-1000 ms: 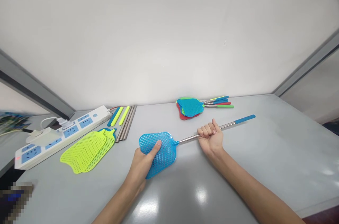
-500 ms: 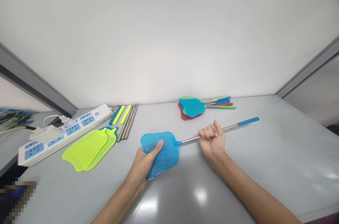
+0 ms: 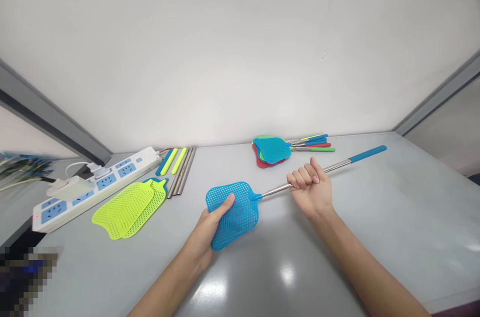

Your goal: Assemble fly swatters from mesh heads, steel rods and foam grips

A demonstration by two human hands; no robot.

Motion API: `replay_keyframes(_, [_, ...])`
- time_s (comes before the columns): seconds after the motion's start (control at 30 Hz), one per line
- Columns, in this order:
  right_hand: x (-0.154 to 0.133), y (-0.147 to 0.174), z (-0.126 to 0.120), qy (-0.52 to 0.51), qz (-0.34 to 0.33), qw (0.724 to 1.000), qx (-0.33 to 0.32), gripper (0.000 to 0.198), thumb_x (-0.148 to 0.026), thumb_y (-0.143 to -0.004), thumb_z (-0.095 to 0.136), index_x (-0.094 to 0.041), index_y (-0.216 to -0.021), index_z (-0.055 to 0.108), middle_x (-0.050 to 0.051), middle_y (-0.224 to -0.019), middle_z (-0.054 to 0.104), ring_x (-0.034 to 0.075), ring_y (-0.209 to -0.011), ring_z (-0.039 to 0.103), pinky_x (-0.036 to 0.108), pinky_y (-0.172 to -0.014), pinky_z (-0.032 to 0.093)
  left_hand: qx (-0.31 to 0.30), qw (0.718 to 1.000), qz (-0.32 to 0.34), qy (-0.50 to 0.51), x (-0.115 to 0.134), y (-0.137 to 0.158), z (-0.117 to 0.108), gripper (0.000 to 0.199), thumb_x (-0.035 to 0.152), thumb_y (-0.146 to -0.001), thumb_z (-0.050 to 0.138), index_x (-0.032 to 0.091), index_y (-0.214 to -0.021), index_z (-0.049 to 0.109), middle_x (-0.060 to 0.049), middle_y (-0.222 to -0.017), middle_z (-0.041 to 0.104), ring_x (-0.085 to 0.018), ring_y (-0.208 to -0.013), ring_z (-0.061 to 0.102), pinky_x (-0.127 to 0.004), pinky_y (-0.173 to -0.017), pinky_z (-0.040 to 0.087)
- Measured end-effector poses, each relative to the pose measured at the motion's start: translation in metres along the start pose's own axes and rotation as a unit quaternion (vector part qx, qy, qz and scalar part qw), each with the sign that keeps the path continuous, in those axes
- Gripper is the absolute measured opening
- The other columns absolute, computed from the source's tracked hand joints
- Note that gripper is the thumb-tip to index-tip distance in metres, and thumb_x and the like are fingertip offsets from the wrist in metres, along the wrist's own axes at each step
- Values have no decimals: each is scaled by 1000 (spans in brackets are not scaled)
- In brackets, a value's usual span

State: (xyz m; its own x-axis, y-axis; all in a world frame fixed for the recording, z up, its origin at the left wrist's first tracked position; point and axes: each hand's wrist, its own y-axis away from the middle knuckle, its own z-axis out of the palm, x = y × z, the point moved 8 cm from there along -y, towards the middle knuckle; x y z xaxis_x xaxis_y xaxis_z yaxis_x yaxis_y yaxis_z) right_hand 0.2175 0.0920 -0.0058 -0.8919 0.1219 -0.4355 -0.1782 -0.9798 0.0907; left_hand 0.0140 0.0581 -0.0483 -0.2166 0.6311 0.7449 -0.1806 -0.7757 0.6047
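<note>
A blue fly swatter [image 3: 243, 214] is held above the table between my two hands. My left hand [image 3: 210, 227] grips the left edge of its mesh head, thumb on top and the other fingers hidden beneath. My right hand [image 3: 311, 187] is wrapped round the metal telescopic rod, its fingers curled. Beyond that hand the rod runs up to the right and ends in a blue grip [image 3: 368, 153]. Behind, a pile of fly swatters [image 3: 275, 150] in blue, red and green lies near the wall, handles pointing right.
To the left lie yellow-green swatter heads [image 3: 127, 209], with a blue one partly beneath. Metal rods [image 3: 182, 172] and loose yellow and blue grips [image 3: 169, 161] lie by the wall. A white power strip [image 3: 97, 187] with plugged-in adapters runs along the left side of the grey table [image 3: 393, 227].
Both hands and the blue swatter have shifted slightly up and to the right. The blue grip end now reaches farther right and higher, and more rod shows beyond my right hand.
</note>
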Motion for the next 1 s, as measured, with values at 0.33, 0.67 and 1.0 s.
replay_keyframes(0.33, [2, -1, 2, -19, 27, 999, -12, 43, -29, -81, 41, -17, -47, 17, -7, -42, 11, 7, -37, 16, 22, -40, 26, 15, 1000, -23, 9, -1, -2, -2, 46, 42, -65, 61, 17, -103, 57, -10, -102, 62, -23, -84, 61, -30, -71, 51])
replay_keyframes(0.67, [6, -4, 0, -10, 38, 999, -19, 40, -29, -81, 42, -18, -49, 21, -7, -42, 14, 7, -38, 21, 23, -42, 29, 21, 999, -32, 14, -3, -4, -7, 50, 44, -64, 61, 18, -106, 55, -8, -106, 60, -23, -89, 59, -30, -74, 50])
replay_keyframes(1.0, [8, -5, -2, -10, 50, 999, -12, 40, -28, -80, 42, -18, -49, 21, -8, -42, 16, 7, -38, 22, 23, -42, 29, 18, 999, -29, 21, -1, -5, -5, 50, 42, -64, 61, 17, -107, 54, -10, -106, 60, -24, -88, 59, -31, -74, 49])
